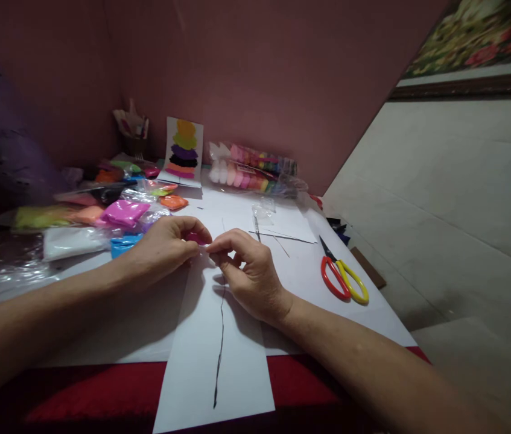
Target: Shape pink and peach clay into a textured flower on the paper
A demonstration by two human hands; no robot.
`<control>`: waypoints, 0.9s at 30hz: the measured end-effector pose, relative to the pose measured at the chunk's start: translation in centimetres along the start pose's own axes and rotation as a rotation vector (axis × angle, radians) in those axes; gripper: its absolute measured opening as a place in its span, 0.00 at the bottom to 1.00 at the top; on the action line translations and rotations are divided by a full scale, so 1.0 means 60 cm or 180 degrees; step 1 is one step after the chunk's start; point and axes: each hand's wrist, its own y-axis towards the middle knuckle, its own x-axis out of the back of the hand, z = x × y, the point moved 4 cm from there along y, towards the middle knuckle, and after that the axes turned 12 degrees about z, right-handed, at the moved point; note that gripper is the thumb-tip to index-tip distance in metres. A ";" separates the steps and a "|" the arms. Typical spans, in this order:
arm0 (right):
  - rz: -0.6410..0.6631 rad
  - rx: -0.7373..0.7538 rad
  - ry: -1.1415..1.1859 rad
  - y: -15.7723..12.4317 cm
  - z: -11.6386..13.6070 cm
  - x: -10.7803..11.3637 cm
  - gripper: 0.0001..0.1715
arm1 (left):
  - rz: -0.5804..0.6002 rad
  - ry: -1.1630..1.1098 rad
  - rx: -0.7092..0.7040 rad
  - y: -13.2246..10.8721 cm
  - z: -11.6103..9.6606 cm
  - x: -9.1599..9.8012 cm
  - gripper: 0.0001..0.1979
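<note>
My left hand (pixel 169 244) is closed in a pinch around a small magenta piece (pixel 198 239) that looks like modelling clay. Close against it, my right hand (pixel 248 271) pinches with thumb and forefinger, the fingertips nearly meeting those of the left; what sits in that pinch is too small to make out. Beneath both hands lies a white paper strip (pixel 241 374), its near end hanging past the table's front edge. Down the strip runs a thin, uneven black line (pixel 221 337), drawn or laid on it; I cannot tell which. My hands cover its far part.
Scissors (pixel 343 277) with red and yellow handles lie at right. Clay packets, including a magenta one (pixel 125 213) and a white one (pixel 74 242), crowd the left. Behind stand a colour-striped card (pixel 184 150) and bagged clay (pixel 250 172). Thin dark strands (pixel 285 237) lie beyond my right hand.
</note>
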 end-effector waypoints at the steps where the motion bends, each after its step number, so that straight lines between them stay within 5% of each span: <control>1: 0.0009 -0.0007 0.0003 0.000 0.000 0.000 0.10 | -0.0019 0.0042 0.0028 0.000 0.000 0.000 0.09; 13: 0.0069 0.0001 -0.0068 -0.001 -0.003 -0.003 0.10 | -0.0074 0.0084 0.0073 0.000 0.006 0.002 0.11; 27: 0.0048 0.0143 0.0023 -0.001 0.000 -0.003 0.11 | 0.0292 -0.0611 -0.0279 0.001 0.001 -0.011 0.09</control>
